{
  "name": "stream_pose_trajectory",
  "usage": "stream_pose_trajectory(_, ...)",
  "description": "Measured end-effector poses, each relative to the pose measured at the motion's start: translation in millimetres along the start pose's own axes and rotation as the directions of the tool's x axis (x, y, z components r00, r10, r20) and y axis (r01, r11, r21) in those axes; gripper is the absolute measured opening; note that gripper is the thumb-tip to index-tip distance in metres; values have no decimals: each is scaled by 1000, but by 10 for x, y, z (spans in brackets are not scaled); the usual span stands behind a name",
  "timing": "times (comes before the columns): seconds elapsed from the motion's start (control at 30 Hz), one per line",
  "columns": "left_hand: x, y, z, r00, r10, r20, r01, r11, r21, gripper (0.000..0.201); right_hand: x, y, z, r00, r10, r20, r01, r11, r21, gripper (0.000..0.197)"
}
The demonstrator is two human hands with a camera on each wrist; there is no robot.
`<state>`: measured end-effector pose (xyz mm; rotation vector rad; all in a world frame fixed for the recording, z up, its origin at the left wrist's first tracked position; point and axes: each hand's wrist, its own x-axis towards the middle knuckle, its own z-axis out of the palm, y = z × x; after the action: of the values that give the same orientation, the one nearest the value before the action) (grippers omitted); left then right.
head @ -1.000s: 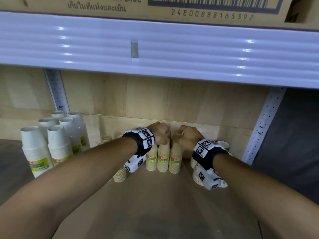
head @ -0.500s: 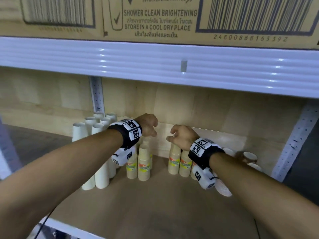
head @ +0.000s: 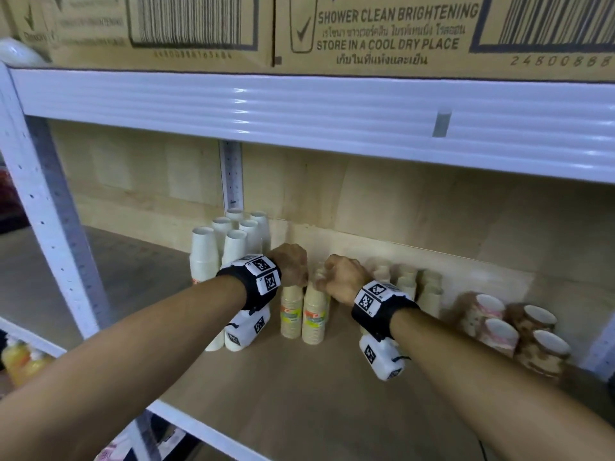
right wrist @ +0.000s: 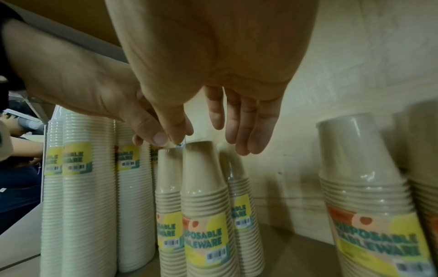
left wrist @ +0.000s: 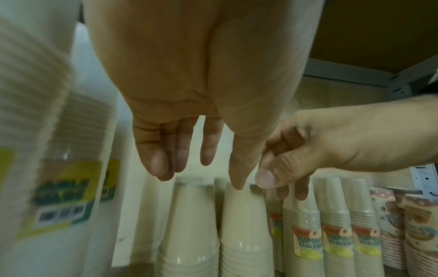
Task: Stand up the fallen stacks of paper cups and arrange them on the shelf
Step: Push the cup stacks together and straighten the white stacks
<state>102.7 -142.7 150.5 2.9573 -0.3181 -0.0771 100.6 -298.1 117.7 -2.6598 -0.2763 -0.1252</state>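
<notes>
Cardboard boxes (head: 199,28) printed with barcodes sit on the upper shelf (head: 299,108), whose white ribbed edge hangs low over the working space. On the wooden lower shelf (head: 299,394), a cluster of tall white cup stacks (head: 229,241) stands at the back left against the pale back wall (head: 432,201). At the far right, patterned cup stacks (head: 512,331) lie on their sides with their mouths facing out. Blurred tan cup stacks (head: 429,287) stand just behind the right wrist.

The left hand (head: 291,264) hovers over the two front tan stacks (head: 303,314); in the left wrist view its fingers (left wrist: 208,148) hang down straight and slightly apart, with the thumb tip at the top of one stack (left wrist: 244,224). The right hand (head: 342,274) is just beside it, their thumbs close together. Its fingers (right wrist: 246,123) hang loosely, a little spread, above the stack tops (right wrist: 203,168). Whether either thumb pinches the clear wrap is hard to tell, since the frames are soft there.

The two front tan stacks are upright, side by side and touching, mouths down, between the white stacks and the blurred tan ones. Each is wrapped in clear film and carries a yellow and orange label (right wrist: 205,241) reading DISPOSABLE TABLEWARE.
</notes>
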Motion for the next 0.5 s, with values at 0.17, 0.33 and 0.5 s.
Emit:
stream_pose_trajectory(0.17, -42, -66, 130, 1000, 19, 12, -19, 999, 30, 47, 58, -19, 138, 999, 26, 35, -27, 999, 19, 40)
stream_pose_trajectory(0.33, -30, -121, 221, 999, 34, -5, -34, 999, 18, 53, 70, -38, 286, 999, 18, 28, -19, 999, 45, 36)
stream_pose_trajectory(0.5, -85, -186, 270, 995, 72, -69, -75, 996, -54, 39, 44, -52, 321, 1000, 15, 24, -16, 999, 51, 31)
